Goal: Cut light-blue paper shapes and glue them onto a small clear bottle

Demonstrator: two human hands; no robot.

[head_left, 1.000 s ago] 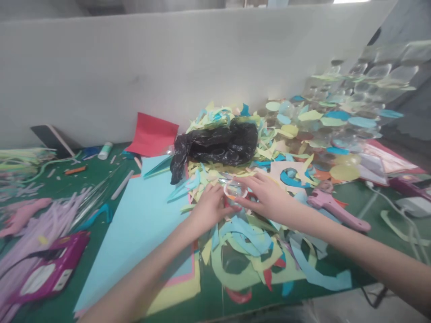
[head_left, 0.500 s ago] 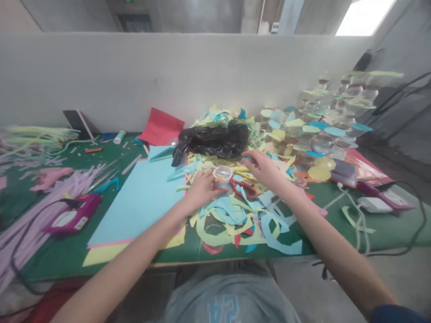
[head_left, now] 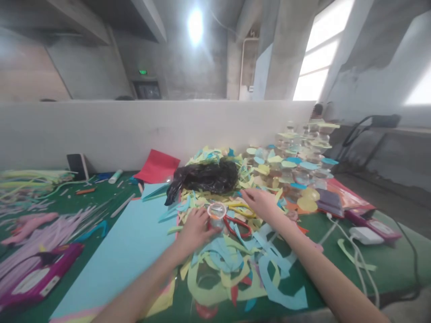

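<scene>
My left hand (head_left: 196,226) is curled against the side of a small clear plastic cup (head_left: 217,211), its thumb in front and fingers behind. Orange shows inside the cup. My right hand (head_left: 261,204) hovers over paper scraps with its fingers loosely stretched and nothing visible in them. Below it lie yellow-handled scissors (head_left: 243,209). Red-handled scissors (head_left: 239,228) rest just right of the cup. Cut paper strips (head_left: 222,255) in blue, green and yellow spread around both hands. A crumpled black plastic bag (head_left: 210,176) lies beyond them.
Blue paper sheets (head_left: 117,251) are stacked on the left, with a red sheet (head_left: 158,167) behind. Clear cups with paper discs (head_left: 310,166) are piled at the back right. Purple devices (head_left: 42,276), cables, a white adapter (head_left: 366,235) and pipe cleaners flank the work area.
The head view has tilted upward, so the table sits lower and more wall and ceiling show. My left hand stays at the cup; my right hand stays above the scraps near the scissors.
</scene>
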